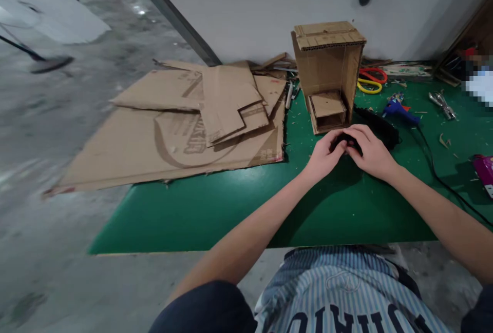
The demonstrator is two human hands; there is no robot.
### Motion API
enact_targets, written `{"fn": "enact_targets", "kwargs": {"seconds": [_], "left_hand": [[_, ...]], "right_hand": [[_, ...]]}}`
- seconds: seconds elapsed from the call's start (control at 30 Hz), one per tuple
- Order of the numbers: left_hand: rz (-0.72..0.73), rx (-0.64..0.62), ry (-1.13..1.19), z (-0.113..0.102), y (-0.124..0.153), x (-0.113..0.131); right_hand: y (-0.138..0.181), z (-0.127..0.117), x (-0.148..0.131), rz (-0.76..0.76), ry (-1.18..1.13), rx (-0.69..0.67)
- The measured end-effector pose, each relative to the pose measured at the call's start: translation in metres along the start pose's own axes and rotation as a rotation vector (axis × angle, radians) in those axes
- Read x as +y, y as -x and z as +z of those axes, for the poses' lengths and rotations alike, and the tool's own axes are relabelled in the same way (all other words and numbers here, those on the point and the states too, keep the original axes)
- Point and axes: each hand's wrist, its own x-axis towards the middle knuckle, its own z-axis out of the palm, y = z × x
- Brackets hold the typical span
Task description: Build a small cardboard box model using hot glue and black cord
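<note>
My left hand [327, 152] and my right hand [372, 152] meet fingertip to fingertip over the green table, with fingers curled and thumbs close together. Something dark shows in the gap between them, but I cannot make out what it is. Just behind my hands stands an upright cardboard box [323, 69] with an open front, a top flap and a small cardboard compartment [327, 104] at its base. A black, soft-looking item [379, 126] lies behind my right hand, partly hidden by it.
Flattened cardboard pieces [231, 97] cover the table's left part and overhang its edge. Right of the box lie scissors [370, 86] with red and yellow handles, a blue glue gun [400, 110] with a trailing cord, a shiny bundle [442, 105] and a purple packet [484, 171]. A white wall rises behind.
</note>
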Motion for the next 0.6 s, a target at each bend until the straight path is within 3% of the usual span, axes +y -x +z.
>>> {"fn": "enact_targets", "kwargs": {"seconds": [0.17, 0.3, 0.43, 0.6], "left_hand": [[0.009, 0.050, -0.078, -0.021, 0.001, -0.001], [0.118, 0.082, -0.203, -0.035, 0.004, 0.005], [0.220, 0.090, -0.278, -0.037, 0.007, 0.010], [0.160, 0.058, -0.306, -0.035, 0.009, 0.013]], "right_hand": [[-0.001, 0.008, 0.019, 0.023, -0.032, 0.105], [-0.002, 0.009, 0.023, -0.005, -0.009, 0.151], [-0.001, 0.011, 0.020, -0.058, -0.015, 0.128], [-0.002, 0.011, 0.016, -0.075, -0.024, 0.124]]}}
